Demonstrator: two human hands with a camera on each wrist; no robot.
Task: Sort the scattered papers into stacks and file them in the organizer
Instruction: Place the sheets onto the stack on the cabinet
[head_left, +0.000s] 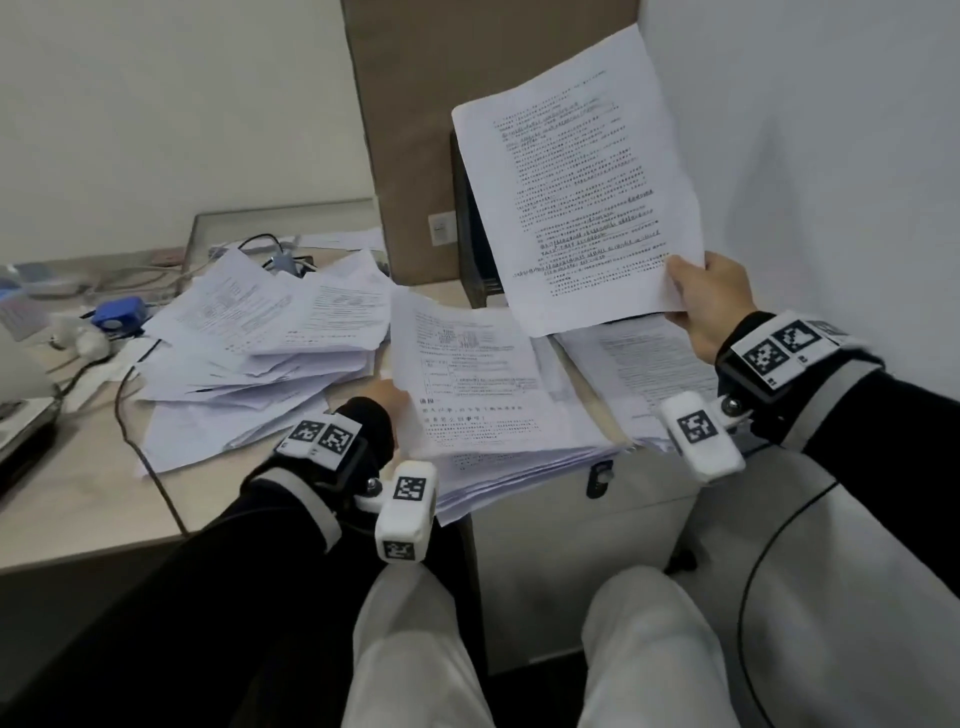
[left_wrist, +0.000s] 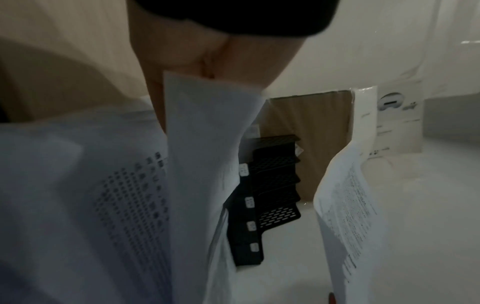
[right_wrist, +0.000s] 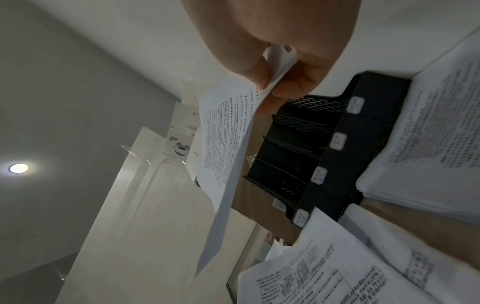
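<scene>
My right hand (head_left: 711, 306) pinches the lower right corner of a printed sheet (head_left: 576, 182) and holds it raised in front of the black slotted organizer (head_left: 470, 234). The right wrist view shows thumb and fingers (right_wrist: 262, 67) clamped on that sheet (right_wrist: 228, 139), with the labelled organizer (right_wrist: 311, 148) behind. My left hand (head_left: 382, 397) holds the lifted left edge of the top sheet (head_left: 467, 384) of the middle stack; its fingers are hidden under the paper (left_wrist: 202, 144). A loose scattered pile (head_left: 260, 338) lies to the left. Another stack (head_left: 639, 364) lies under the raised sheet.
The stacks rest on a white cabinet (head_left: 571, 545) beside the beige desk (head_left: 78, 493). A brown cardboard box (head_left: 415, 130) stands behind the organizer. Black cables (head_left: 124, 410), a blue device (head_left: 118, 314) and a laptop edge (head_left: 21, 415) occupy the desk's left. A white wall is at the right.
</scene>
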